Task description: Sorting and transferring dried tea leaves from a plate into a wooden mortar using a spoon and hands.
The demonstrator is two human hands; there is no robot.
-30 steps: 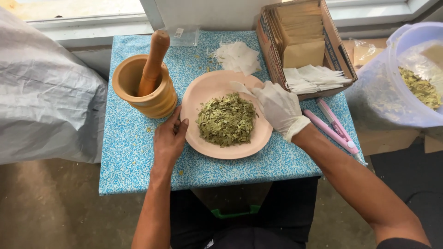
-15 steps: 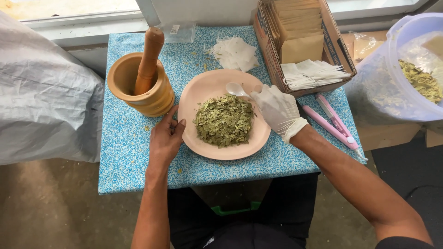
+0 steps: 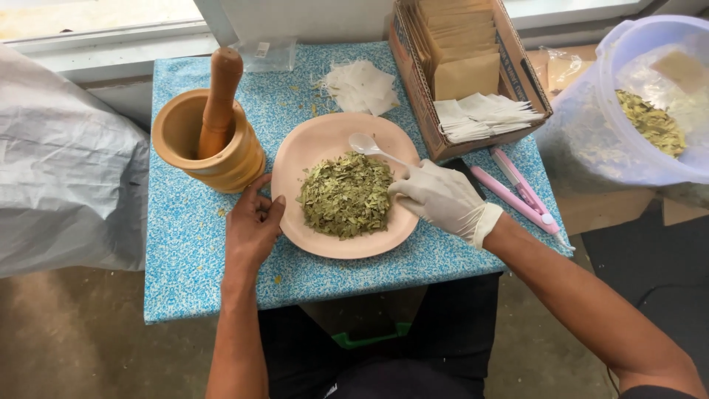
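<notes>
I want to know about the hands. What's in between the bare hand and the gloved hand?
In the head view, the pink plate with its heap of dried green leaves lies between the left hand and the gloved right hand.

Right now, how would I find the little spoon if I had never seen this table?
Find the blue speckled table, then the round pink plate holding dried green leaves. The spoon lies at the plate's far edge, its handle in the gloved right hand; it's the only small white plastic thing there.

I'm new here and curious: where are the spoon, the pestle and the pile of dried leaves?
spoon (image 3: 363, 143), head view, on its white bowl.
pestle (image 3: 219, 96), head view, on the wooden shaft above the mortar.
pile of dried leaves (image 3: 346, 195), head view, on the heap's middle.
</notes>
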